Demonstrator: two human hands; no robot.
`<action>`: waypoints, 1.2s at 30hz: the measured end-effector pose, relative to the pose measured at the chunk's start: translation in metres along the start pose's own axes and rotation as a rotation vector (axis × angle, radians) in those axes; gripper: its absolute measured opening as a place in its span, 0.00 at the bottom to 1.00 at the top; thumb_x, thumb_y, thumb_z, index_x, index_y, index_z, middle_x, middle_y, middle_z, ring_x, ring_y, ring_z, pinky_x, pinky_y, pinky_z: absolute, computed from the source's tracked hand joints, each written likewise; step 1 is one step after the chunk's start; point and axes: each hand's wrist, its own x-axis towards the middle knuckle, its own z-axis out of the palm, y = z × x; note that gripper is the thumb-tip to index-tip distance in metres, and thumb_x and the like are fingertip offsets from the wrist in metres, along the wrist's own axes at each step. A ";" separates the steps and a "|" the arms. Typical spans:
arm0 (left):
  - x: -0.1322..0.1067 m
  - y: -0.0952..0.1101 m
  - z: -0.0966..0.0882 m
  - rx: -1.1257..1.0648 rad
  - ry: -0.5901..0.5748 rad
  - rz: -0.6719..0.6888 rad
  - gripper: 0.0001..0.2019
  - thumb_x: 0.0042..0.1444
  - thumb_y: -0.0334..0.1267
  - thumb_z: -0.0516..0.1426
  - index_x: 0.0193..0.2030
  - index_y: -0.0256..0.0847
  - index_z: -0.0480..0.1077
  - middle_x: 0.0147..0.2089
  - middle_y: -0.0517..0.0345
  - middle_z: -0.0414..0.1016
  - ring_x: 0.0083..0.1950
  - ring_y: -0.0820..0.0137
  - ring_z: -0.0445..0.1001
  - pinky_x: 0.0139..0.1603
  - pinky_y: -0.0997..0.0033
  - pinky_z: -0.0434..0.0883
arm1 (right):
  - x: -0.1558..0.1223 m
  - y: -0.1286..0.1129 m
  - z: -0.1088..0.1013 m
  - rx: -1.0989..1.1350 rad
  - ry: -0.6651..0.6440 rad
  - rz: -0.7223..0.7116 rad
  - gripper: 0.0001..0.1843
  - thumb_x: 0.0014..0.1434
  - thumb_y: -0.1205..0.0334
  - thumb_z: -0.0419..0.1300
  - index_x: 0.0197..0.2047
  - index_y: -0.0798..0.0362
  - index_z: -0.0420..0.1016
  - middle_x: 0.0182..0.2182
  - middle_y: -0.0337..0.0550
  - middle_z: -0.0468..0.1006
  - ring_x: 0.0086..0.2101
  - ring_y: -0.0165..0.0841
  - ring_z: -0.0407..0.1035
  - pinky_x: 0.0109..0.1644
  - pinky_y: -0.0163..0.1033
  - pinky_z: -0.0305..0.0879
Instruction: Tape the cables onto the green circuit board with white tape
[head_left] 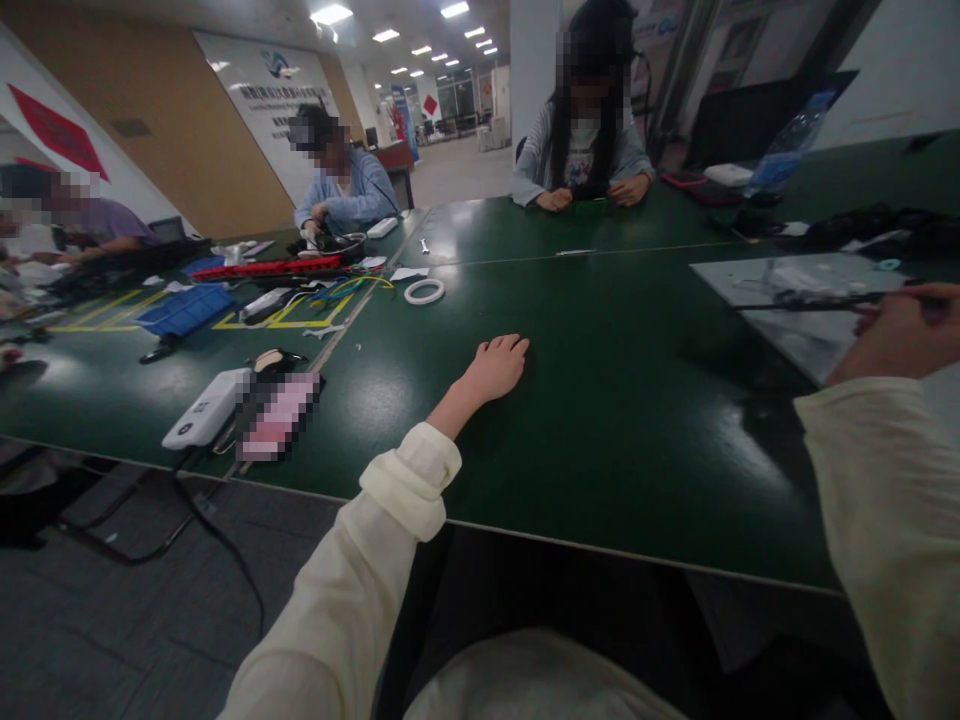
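Note:
My left hand point(501, 366) rests palm down on the green table point(600, 430), its fingers loosely stretched and slightly bent, with nothing visible in it. At the right edge my right hand point(911, 335) is closed around the end of a thin dark stick-like thing point(806, 304), partly blurred. That hand is over a pale sheet point(739, 278), where a clear plastic bag point(814, 272) lies. A white ring-shaped roll point(424, 292) lies beyond my left hand, and a small wrench point(425, 246) is farther back.
On the left are a white power bank point(206, 410), a pink phone point(283, 415), another wrench point(325, 331), a blue tray point(185, 311) and coloured wires point(352, 290). A person point(589, 150) sits opposite; others work at left. A bottle point(791, 150) stands back right.

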 end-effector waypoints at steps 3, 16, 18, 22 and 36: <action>0.000 -0.001 0.000 -0.007 0.007 0.006 0.23 0.64 0.40 0.37 0.64 0.38 0.49 0.66 0.47 0.50 0.66 0.60 0.51 0.62 0.54 0.55 | -0.026 -0.024 0.004 0.120 -0.064 -0.029 0.16 0.42 0.83 0.50 0.26 0.52 0.63 0.21 0.34 0.62 0.17 0.26 0.58 0.22 0.36 0.55; 0.000 -0.001 0.002 -0.022 0.008 0.004 0.23 0.64 0.40 0.37 0.64 0.39 0.49 0.67 0.47 0.50 0.66 0.60 0.50 0.62 0.54 0.55 | -0.102 -0.044 0.003 0.241 -0.909 0.188 0.07 0.41 0.69 0.61 0.29 0.54 0.72 0.23 0.37 0.69 0.21 0.26 0.61 0.23 0.32 0.56; 0.000 0.000 0.002 -0.012 0.020 -0.004 0.22 0.64 0.39 0.37 0.63 0.39 0.50 0.66 0.48 0.51 0.66 0.60 0.51 0.61 0.54 0.56 | -0.108 -0.045 0.000 0.284 -1.038 0.240 0.09 0.42 0.65 0.63 0.31 0.53 0.72 0.26 0.37 0.69 0.23 0.26 0.62 0.25 0.31 0.57; 0.001 0.002 0.002 -0.007 0.052 -0.015 0.21 0.63 0.38 0.39 0.62 0.39 0.53 0.65 0.48 0.54 0.64 0.59 0.54 0.59 0.53 0.59 | -0.117 -0.050 -0.006 0.276 -1.242 0.327 0.12 0.45 0.59 0.65 0.34 0.52 0.73 0.29 0.37 0.69 0.26 0.25 0.62 0.28 0.30 0.60; 0.002 0.006 -0.002 -0.066 0.107 0.078 0.20 0.63 0.40 0.43 0.60 0.39 0.56 0.61 0.49 0.60 0.61 0.62 0.59 0.58 0.57 0.60 | -0.123 -0.049 -0.006 0.098 -1.482 0.308 0.15 0.48 0.52 0.64 0.38 0.51 0.72 0.32 0.39 0.71 0.31 0.28 0.64 0.35 0.33 0.64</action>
